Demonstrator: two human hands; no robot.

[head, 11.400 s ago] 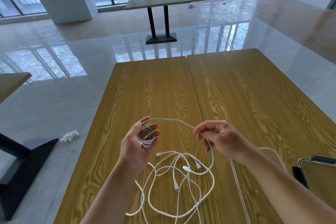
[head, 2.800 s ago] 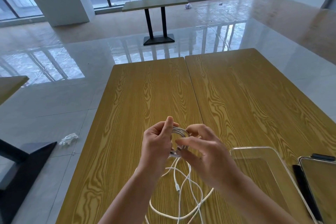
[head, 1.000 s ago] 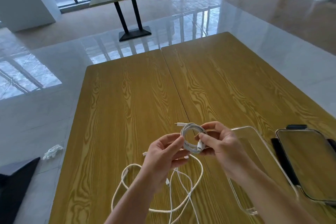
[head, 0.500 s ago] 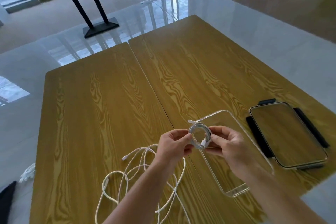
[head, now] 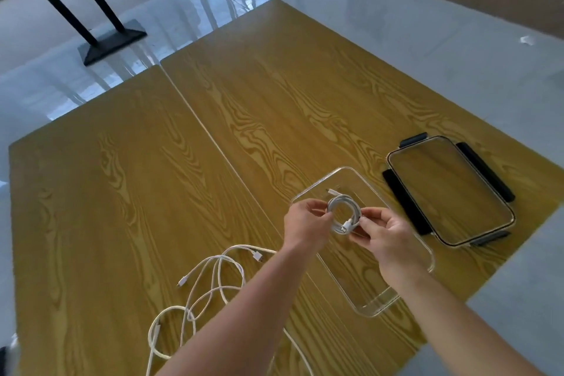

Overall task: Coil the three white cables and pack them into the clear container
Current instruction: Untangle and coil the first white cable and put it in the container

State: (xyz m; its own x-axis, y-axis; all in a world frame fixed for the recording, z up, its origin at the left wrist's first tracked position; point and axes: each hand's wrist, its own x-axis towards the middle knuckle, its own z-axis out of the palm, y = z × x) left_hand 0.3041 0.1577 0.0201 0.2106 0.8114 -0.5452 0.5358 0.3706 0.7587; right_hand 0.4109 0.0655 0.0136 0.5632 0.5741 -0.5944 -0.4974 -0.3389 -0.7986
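A small coil of white cable hangs over the far half of the clear container, pinched on both sides. My left hand holds its left edge with thumb and fingertips. My right hand pinches the right edge, near one white plug. The coil's other plug sticks out at the top left. Loose white cables lie tangled on the wooden table, left of my left forearm, partly hidden beneath it.
The container's clear lid with black clips lies to the right, close to the table's right edge. A seam divides the two tabletops. Another table on a black base stands on the glossy floor beyond.
Both hands have carried the coil to the right, from beside the container's near-left rim to over its inside. The view has tilted further down and to the right.
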